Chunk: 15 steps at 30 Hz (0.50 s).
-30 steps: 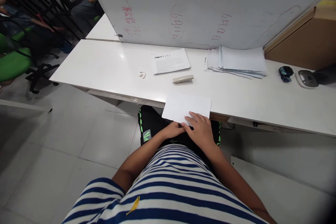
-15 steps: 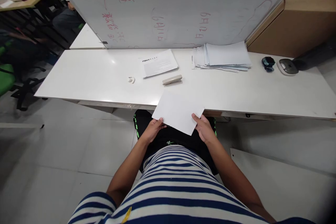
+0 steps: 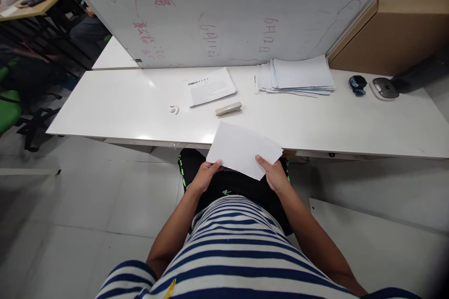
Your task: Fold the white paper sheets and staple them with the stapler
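Note:
White paper (image 3: 242,147), blank on its upper face, is held tilted over my lap at the desk's front edge. My left hand (image 3: 206,175) pinches its near left corner, thumb on top. On the right side, my right hand (image 3: 272,170) grips the near edge with the thumb above and the fingers hidden beneath. How many sheets there are I cannot tell. Just beyond the paper lies a beige stapler (image 3: 228,109). Behind that rests a printed stack of paper (image 3: 212,88), and to its left a small white curled object (image 3: 174,110).
A thick pile of papers (image 3: 303,74) lies at the back of the white desk (image 3: 105,107), before a whiteboard (image 3: 238,18). Right of it are a dark watch-like object (image 3: 358,85), a grey-topped device (image 3: 385,88) and a cardboard box (image 3: 389,37). A person (image 3: 89,32) sits far left.
The paper has shifted slightly to the right, its right corner reaching further past my right hand. Both hands keep hold of it. The view has tilted a little.

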Tool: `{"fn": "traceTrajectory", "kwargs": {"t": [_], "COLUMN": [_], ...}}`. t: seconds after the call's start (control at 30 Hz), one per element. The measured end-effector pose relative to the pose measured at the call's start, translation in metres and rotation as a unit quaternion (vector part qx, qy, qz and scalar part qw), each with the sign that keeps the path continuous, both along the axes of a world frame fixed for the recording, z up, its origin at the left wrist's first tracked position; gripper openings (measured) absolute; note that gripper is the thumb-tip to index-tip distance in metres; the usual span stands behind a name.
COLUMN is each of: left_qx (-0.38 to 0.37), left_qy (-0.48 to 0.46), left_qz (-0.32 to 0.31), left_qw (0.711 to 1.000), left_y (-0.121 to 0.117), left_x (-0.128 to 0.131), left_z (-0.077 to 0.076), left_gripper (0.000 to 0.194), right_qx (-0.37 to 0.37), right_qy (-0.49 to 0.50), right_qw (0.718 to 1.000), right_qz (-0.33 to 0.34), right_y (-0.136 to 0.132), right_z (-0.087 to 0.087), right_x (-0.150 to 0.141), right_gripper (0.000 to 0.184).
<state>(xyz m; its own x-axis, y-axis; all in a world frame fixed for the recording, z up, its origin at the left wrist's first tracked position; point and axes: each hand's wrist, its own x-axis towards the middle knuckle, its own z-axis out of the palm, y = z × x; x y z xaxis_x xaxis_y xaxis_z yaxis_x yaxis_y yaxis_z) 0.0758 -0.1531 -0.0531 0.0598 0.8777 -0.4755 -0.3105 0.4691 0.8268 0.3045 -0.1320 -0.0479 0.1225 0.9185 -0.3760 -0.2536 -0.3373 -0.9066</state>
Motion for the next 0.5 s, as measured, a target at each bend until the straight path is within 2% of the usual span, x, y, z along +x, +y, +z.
{"fn": "traceTrajectory", "kwargs": {"t": [0.07, 0.17, 0.27, 0.33, 0.4, 0.5], "left_qx": [0.044, 0.112, 0.182, 0.234, 0.265, 0.278], "left_qy": [0.038, 0.111, 0.207, 0.245, 0.248, 0.231], "left_qz": [0.021, 0.03, -0.017, -0.04, -0.036, -0.002], "left_qw": [0.998, 0.987, 0.961, 0.94, 0.931, 0.932], "left_y": [0.008, 0.025, 0.046, 0.062, 0.077, 0.096], "left_x": [-0.006, -0.017, -0.026, -0.027, -0.023, -0.013], "left_z": [0.01, 0.035, 0.065, 0.081, 0.089, 0.084], "left_gripper": [0.042, 0.045, 0.034, 0.028, 0.028, 0.035], "right_qx": [0.039, 0.109, 0.216, 0.276, 0.309, 0.307], "right_qy": [-0.075, -0.201, -0.26, -0.266, -0.263, -0.243], "right_qw": [0.996, 0.97, 0.928, 0.907, 0.898, 0.907], "right_qz": [0.009, 0.077, 0.157, 0.175, 0.169, 0.154], "right_y": [0.005, 0.019, 0.039, 0.053, 0.064, 0.078], "right_z": [0.011, 0.039, 0.067, 0.079, 0.082, 0.07], "right_x": [0.007, 0.018, 0.019, 0.014, 0.005, -0.01], "right_gripper": [0.043, 0.034, 0.032, 0.032, 0.032, 0.035]}}
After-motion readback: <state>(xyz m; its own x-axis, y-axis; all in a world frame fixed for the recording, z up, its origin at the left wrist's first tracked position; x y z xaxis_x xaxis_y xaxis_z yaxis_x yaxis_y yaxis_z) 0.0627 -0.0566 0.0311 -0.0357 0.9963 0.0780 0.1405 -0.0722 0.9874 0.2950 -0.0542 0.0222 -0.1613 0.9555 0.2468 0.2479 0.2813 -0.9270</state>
